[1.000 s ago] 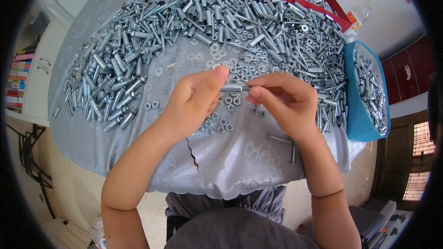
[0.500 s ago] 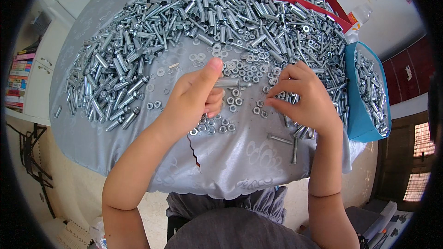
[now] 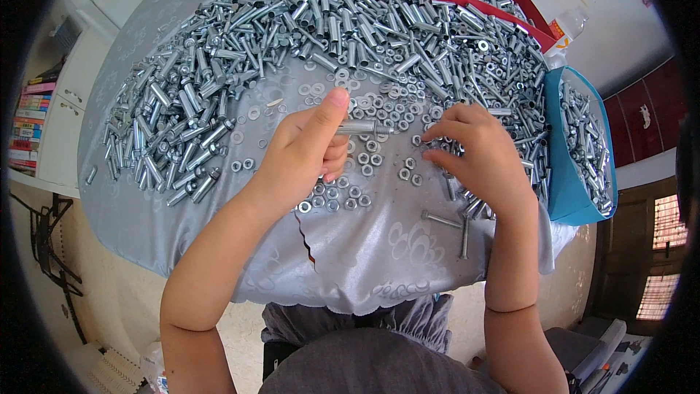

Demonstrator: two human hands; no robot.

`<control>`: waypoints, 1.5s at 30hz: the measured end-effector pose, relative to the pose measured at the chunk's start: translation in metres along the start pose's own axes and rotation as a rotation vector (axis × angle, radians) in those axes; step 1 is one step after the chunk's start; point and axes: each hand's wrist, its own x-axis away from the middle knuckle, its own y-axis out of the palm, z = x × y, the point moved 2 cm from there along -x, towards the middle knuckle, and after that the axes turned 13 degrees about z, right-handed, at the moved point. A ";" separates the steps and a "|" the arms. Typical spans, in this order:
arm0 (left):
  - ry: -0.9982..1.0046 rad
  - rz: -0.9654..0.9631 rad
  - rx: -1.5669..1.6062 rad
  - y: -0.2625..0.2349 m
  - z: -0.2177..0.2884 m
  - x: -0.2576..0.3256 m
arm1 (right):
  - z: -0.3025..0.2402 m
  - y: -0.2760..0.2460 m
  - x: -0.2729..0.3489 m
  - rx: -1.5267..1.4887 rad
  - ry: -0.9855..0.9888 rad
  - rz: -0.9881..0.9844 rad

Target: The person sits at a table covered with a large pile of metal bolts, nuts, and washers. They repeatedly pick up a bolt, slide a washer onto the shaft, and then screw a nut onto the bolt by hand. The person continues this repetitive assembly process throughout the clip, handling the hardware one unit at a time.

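My left hand (image 3: 302, 149) is closed round a sleeve anchor bolt (image 3: 357, 128), thumb pointing up. The anchor lies level, its threaded tip pointing right, with a washer (image 3: 380, 130) near the end of its sleeve. My right hand (image 3: 474, 149) hovers to the right of that tip, thumb and forefinger apart with nothing visible between them. Close to its fingertips is a hex nut (image 3: 417, 140), and just below are a few more nuts (image 3: 410, 163). Other loose nuts (image 3: 350, 197) lie beside and beneath my left hand.
A large heap of metal sleeves and bolts (image 3: 335, 18) covers the far side of the grey tablecloth (image 3: 364, 263). Assembled anchors (image 3: 193, 153) lie at left. A red box (image 3: 536, 14) and a blue bin (image 3: 565, 175) hold more parts. Loose bolts (image 3: 441, 219) lie near the front.
My right thumb and forefinger have spread apart, and the hand has shifted very slightly. My left hand keeps the anchor bolt in nearly the same place.
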 end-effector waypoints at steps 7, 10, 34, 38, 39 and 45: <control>-0.013 0.007 0.001 -0.001 -0.002 -0.001 | 0.001 0.005 0.001 0.033 -0.058 0.026; -0.021 0.022 0.006 -0.002 -0.002 0.000 | 0.001 0.008 0.000 0.030 -0.077 0.027; -0.016 -0.045 0.049 0.002 -0.003 0.005 | -0.016 0.016 0.001 -1.016 0.346 0.105; -0.017 -0.047 0.033 0.005 -0.004 0.006 | -0.022 0.020 0.002 -1.199 0.431 0.015; -0.011 -0.052 0.025 0.004 -0.004 0.006 | -0.022 0.022 0.002 -1.221 0.437 0.008; -0.039 -0.028 0.031 0.004 -0.005 0.004 | -0.024 0.025 0.002 -1.128 0.449 0.123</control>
